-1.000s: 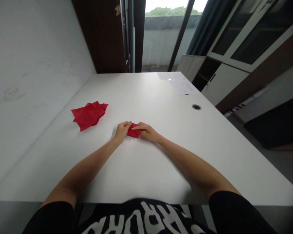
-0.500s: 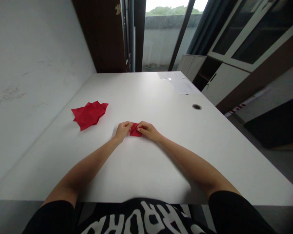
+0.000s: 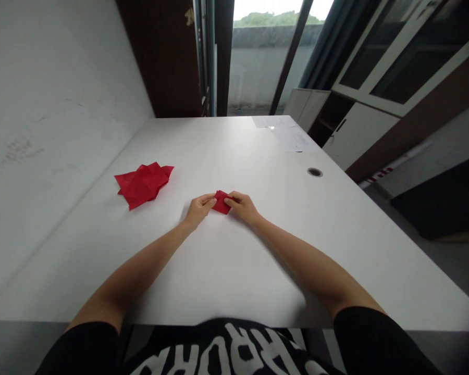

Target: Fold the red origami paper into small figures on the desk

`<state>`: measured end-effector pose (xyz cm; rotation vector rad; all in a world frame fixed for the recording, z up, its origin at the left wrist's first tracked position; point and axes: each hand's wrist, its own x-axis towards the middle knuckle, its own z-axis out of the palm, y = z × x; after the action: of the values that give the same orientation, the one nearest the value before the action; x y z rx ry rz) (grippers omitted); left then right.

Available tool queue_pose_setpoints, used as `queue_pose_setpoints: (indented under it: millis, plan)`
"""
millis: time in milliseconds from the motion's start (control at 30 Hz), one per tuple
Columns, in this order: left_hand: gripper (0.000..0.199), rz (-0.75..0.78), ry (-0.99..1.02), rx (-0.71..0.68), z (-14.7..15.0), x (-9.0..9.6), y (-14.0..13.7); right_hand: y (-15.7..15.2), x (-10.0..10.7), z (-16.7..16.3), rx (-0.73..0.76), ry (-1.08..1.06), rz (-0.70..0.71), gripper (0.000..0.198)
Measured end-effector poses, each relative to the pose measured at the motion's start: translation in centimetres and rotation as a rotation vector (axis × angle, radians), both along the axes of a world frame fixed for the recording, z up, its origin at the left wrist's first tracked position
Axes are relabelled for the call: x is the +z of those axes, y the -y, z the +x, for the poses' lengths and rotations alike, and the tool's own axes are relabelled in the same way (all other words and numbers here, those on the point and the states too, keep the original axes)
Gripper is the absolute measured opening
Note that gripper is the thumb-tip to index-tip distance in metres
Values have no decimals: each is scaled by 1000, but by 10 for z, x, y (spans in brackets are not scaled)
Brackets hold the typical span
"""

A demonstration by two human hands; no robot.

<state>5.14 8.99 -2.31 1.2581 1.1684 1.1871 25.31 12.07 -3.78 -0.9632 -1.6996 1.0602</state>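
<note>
Between my hands is a small folded piece of red paper (image 3: 221,203), held just over the white table (image 3: 226,260). My left hand (image 3: 199,207) pinches its left edge between thumb and fingers. On the opposite side my right hand (image 3: 242,205) grips the right edge, thumb on top. Fingers cover both side edges, so the folds there are hidden. Farther left on the table lies a larger stack of red paper (image 3: 144,183) with several pointed corners sticking out.
White printed sheets (image 3: 291,138) lie at the table's far right corner. A round cable hole (image 3: 315,172) is set near the right edge. A white wall (image 3: 54,130) runs along the left side; cabinets (image 3: 361,133) stand beyond the right edge.
The folded red paper has been turned, with a corner now pointing away from me, and shifted slightly right. My fingers have moved to new spots on its edges. The red stack has stayed put.
</note>
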Motion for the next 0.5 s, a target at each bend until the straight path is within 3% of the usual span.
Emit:
queue_pose_setpoints:
  millis: [200,400,500]
  plan:
    - [48,45,78,0,-1,-10,-4,0,-1,-3,-17,-143,-54,30]
    - [41,61,33,-4,-2,-16,-7,-2,-6,-4,-4,-203,-70,41]
    - [38,90,-1,33,-3,-16,-8,-5,-9,-3,-43,-181,-78,33]
